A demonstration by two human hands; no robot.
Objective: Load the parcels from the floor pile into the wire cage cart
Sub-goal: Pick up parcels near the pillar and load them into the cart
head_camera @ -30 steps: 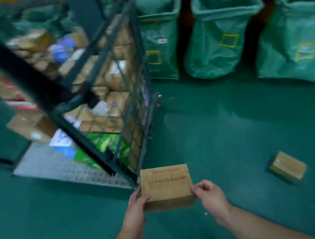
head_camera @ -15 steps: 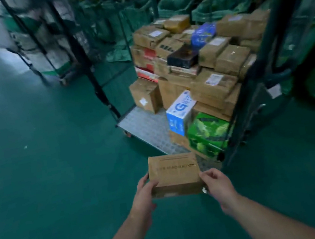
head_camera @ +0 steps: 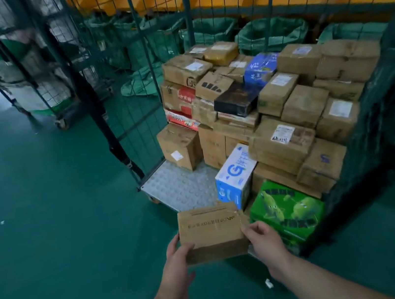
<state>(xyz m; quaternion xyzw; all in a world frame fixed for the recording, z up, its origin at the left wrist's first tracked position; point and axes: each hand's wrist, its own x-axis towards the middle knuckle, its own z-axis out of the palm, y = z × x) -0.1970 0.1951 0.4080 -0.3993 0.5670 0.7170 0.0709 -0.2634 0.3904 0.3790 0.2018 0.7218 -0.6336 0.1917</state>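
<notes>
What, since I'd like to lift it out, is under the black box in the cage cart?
The black box rests on a flat brown carton; only that carton's front edge shows, the rest is covered.

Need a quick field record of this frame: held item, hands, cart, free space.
held item: brown cardboard parcel, outside the cart, at its open front
left hand: grips parcel's left edge
right hand: grips parcel's right edge
cart: wire cage cart, stacked boxes at back and right
free space: studded deck, bare at front left
front row: green box, blue-white box
</notes>
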